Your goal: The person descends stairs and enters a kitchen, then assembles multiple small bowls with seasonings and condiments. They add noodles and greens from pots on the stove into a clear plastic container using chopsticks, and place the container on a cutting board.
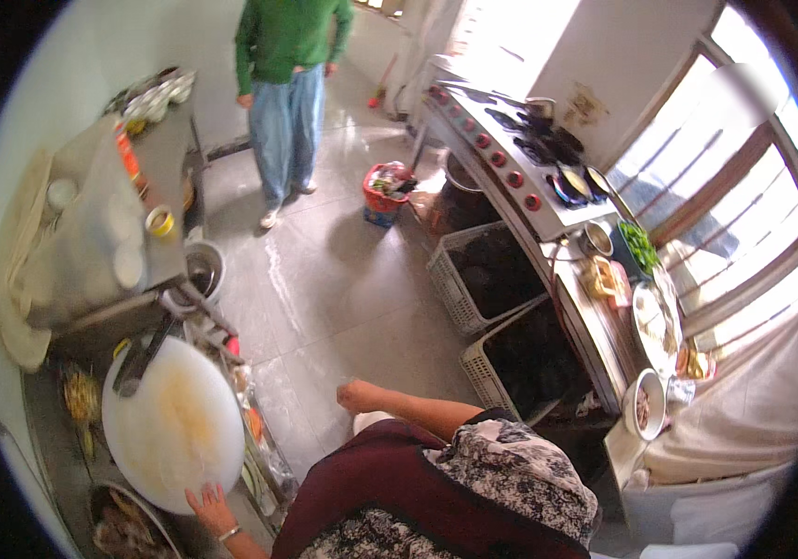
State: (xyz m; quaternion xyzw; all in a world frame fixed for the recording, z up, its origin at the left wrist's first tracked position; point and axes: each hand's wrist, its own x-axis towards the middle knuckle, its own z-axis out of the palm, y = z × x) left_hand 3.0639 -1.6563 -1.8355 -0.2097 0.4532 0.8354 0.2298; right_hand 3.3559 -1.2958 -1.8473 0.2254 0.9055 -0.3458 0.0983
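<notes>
My left hand (212,511) rests with spread fingers on the near edge of a round white cutting board (217,419), and a bracelet circles its wrist. The board's middle is stained yellow-brown. A dark-bladed cleaver (142,365) lies at the board's far left edge. Beside the board's near end is a bowl of pale brownish food (124,526), too unclear to name. My right hand (357,396) hangs over the tiled floor in front of my body, its fingers curled in, and I see nothing held in it.
A person in a green top (292,37) stands across the floor near a red bucket of waste (388,186). On the right are a gas stove (534,172), a pan (571,184), crates (473,279), greens (638,247) and a white bowl (644,405). A steel pot (216,261) sits beyond the board.
</notes>
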